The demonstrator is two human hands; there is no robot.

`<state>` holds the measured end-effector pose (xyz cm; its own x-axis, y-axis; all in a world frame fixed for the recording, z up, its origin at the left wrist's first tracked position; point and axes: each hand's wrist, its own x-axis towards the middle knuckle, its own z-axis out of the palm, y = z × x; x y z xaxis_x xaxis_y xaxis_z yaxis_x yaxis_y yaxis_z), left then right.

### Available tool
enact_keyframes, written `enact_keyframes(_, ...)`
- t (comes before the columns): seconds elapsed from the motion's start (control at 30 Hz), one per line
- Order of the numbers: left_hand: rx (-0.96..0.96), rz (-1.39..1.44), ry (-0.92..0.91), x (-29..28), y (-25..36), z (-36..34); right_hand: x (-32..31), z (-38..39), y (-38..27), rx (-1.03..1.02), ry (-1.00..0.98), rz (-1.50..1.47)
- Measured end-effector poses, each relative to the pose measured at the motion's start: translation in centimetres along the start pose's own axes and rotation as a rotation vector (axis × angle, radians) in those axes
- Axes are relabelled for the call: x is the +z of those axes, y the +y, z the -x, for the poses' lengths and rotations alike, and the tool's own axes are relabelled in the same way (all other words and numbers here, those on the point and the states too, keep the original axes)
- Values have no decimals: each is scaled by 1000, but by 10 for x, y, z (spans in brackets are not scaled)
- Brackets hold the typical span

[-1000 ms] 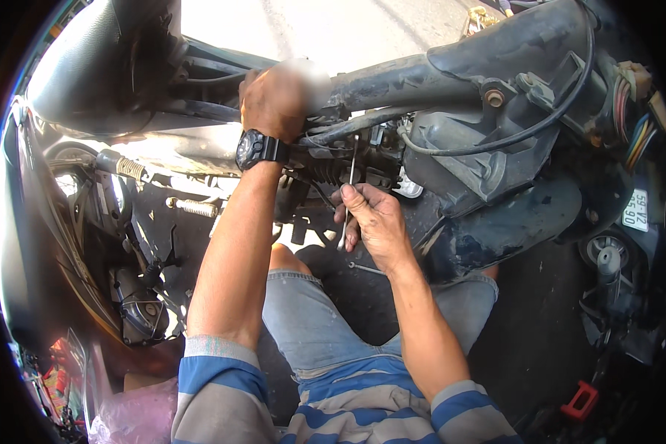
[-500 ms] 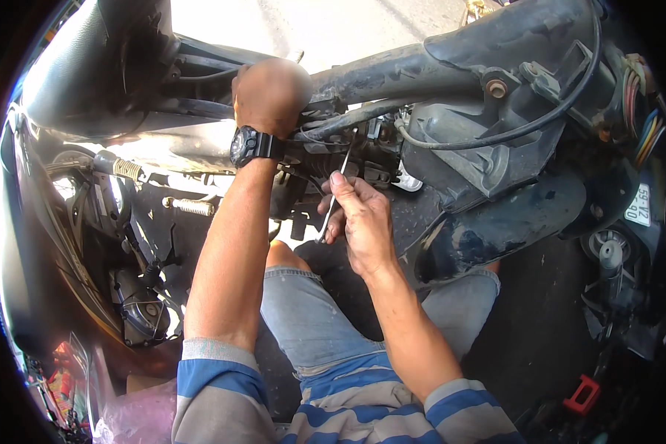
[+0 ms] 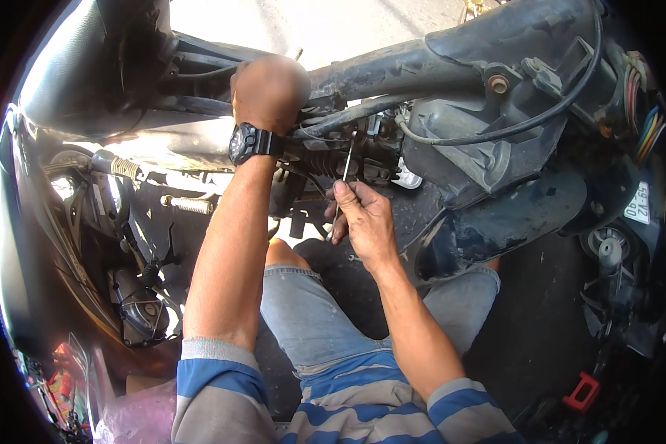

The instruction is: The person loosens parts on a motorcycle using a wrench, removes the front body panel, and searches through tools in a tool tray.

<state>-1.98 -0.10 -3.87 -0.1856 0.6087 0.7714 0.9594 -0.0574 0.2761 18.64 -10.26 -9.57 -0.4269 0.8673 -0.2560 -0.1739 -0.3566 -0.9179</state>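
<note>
Head view: slim tool (image 3: pixel 347 164) at bike frame (image 3: pixel 381 70).
Right hand (image 3: pixel 368 220) grasps it, tip below frame's lower edge; left hand (image 3: pixel 270 92) over frame, blurred, I can't tell its grip.

The floor (image 3: pixel 529 318) is dark and dotted with pale flecks; a slim metal spanner (image 3: pixel 354 258) lies on it, partly hidden. Toward the top, the ground (image 3: pixel 333 29) is pale and brightly lit.
</note>
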Motion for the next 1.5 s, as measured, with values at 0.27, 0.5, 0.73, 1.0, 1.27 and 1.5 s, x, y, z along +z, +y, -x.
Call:
enact_keyframes(0.27, 48, -50, -19, 5, 0, 5, 16, 5, -42, 170, 3, -410)
enact_keyframes(0.5, -4, -3, -23, 1, -3, 8, 8, -1, -6, 114, 21, -216)
enact_keyframes(0.73, -23, 1, -24, -7, -8, 8, -8, -23, 34, -149, 61, 198)
enact_keyframes(1.0, -12, -15, -27, -10, -11, 9, 11, 6, -2, 56, -19, -53)
enact_keyframes(1.27, -18, -7, -9, -4, -7, 14, 28, 8, -38, 211, 45, -394)
enact_keyframes(1.5, 11, -24, -15, -1, -14, 12, 15, -6, -8, 73, 66, -59)
